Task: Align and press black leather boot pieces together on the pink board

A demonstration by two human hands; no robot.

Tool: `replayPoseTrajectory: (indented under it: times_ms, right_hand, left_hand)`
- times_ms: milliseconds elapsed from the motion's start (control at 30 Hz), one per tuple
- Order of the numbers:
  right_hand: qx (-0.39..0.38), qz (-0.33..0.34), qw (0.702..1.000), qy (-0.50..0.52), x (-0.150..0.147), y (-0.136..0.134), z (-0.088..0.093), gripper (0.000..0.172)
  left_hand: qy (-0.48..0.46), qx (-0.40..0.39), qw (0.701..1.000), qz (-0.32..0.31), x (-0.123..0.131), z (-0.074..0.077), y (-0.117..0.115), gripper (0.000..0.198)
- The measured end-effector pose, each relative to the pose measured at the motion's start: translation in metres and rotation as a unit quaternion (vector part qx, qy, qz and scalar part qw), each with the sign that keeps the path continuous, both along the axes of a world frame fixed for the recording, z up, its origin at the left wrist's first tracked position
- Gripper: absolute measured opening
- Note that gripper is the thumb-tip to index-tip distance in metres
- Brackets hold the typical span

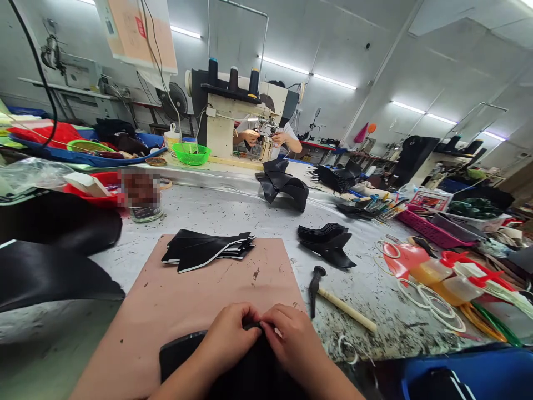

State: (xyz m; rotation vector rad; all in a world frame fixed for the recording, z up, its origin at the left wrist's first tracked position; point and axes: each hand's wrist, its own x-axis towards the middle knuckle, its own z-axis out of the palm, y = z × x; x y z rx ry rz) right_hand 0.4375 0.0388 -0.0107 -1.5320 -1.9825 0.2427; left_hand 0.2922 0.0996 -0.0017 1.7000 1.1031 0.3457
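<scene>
Black piece (179, 353), pinched by our left hand (231, 336) and right hand (291, 336), may go crooked if we tug unevenly.

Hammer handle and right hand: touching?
Apart. The head view shows a strip of speckled tabletop between the hammer handle and the right hand.

On a mat (187, 300), a stack of strips (204, 253) lies toward the far end; over the near end is a panel (179, 353), between left hand (231, 336) and right hand (293, 336). Right of the mat lies a hammer (341, 307), curved pieces (327, 245) just beyond. Behind everything stands a sewing machine (219, 128).
</scene>
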Motion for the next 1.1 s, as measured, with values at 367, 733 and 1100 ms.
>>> replayPoseTrajectory:
  times_ms: [367, 733, 1100]
  right_hand:
    - [0.141, -0.019, 0.990, 0.012, -0.004, 0.005, -0.017, 0.022]
    - [0.054, -0.065, 0.990, 0.114, 0.000, 0.009, -0.023, 0.014]
    - [-0.054, -0.130, 0.984, 0.113, 0.078, -0.034, -0.001, 0.009]
  left_hand:
    - [-0.014, -0.004, 1.000, -0.013, 0.001, -0.005, 0.002, 0.012]
    - [0.028, 0.069, 0.996, -0.057, -0.001, 0.001, 0.000, 0.015]
    - [0.084, 0.317, 0.940, -0.098, -0.042, 0.010, -0.014, 0.050]
